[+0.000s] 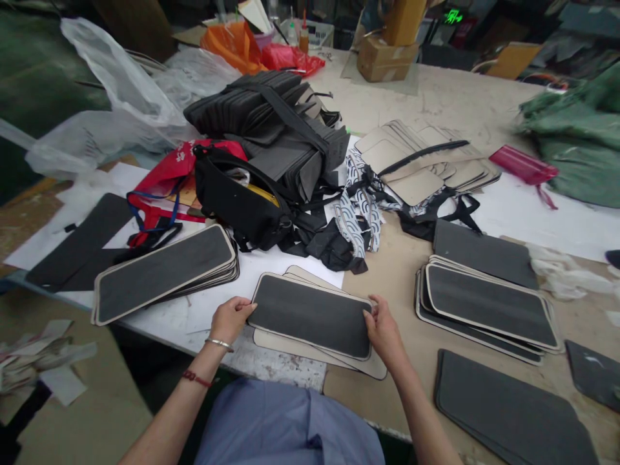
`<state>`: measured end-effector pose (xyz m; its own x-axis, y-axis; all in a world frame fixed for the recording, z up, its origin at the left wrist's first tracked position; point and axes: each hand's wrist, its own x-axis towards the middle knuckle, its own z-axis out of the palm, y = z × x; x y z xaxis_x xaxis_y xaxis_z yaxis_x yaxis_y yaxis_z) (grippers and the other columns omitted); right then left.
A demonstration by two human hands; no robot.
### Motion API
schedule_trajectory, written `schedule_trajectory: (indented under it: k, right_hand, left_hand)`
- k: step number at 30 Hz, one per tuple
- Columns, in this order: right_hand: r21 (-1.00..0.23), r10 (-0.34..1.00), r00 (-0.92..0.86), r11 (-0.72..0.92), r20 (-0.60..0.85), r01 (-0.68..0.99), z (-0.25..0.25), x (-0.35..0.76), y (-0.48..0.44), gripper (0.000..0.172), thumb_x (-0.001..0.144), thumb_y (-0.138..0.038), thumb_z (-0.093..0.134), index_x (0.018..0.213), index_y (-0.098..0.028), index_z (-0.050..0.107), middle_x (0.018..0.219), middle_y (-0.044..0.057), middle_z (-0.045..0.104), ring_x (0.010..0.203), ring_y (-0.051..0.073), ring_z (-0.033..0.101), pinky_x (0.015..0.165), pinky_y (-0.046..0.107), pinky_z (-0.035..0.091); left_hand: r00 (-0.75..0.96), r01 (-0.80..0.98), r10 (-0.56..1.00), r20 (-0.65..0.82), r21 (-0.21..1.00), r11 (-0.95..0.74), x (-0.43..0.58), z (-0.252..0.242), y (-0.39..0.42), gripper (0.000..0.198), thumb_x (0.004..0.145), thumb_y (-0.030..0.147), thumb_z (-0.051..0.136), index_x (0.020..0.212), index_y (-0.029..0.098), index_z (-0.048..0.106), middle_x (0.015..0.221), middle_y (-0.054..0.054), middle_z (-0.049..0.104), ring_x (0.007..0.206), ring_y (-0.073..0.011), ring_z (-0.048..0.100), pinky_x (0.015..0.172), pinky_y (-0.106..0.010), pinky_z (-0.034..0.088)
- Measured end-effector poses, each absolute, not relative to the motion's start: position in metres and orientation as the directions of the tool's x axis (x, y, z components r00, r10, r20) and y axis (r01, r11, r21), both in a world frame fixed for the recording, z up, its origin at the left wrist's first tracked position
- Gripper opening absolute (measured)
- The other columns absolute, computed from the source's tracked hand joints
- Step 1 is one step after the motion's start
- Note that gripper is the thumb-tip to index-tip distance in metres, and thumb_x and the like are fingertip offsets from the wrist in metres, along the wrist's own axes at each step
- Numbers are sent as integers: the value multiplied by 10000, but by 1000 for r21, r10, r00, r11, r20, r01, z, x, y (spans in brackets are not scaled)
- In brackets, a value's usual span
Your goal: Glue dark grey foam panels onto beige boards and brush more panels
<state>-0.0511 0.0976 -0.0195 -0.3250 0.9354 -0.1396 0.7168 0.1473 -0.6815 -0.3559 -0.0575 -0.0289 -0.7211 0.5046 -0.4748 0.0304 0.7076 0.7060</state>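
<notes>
A dark grey rounded panel with a beige border (310,314) lies on top of a few beige panels (339,361) near the table's front edge. My left hand (230,318) grips its left end, fingers curled over the edge. My right hand (383,328) grips its right end the same way. A silver bangle and a red cord sit on my left wrist.
Stacks of similar panels lie at the left (165,272) and right (487,303), and darker sheets at the front right (508,407). Behind are a black bag (237,197), black folded pieces (271,110), beige panels (421,161), plastic bags (116,84) and a cardboard box (385,58).
</notes>
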Motion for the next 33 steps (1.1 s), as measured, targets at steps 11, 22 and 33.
schedule_trajectory:
  k: [11,22,33]
  right_hand:
    - [-646,926,-351,184,-138,740,-29,-48,103,346,739,-350,385,1032,-177,445,639,-22,424,572,163,488,578,310,424]
    - [-617,921,-346,170,-178,769,-21,-52,104,356,736,-301,384,1054,-159,456,623,-26,440,560,156,495,562,288,412]
    - [-593,915,-343,159,-212,790,-19,-52,104,332,746,-311,386,1037,-166,451,671,-3,473,589,162,506,598,300,420]
  left_hand:
    - [-712,59,537,-454,722,689,-353,-29,-55,242,525,424,583,527,188,525,447,55,475,450,-105,427,461,-221,326]
    - [-632,87,634,-446,772,630,-357,-15,-51,288,535,471,582,552,197,497,509,48,479,530,-125,440,546,-247,356]
    - [-564,-102,565,-602,730,676,-351,-9,-45,406,508,567,606,558,174,517,426,81,367,418,-72,314,416,-201,252]
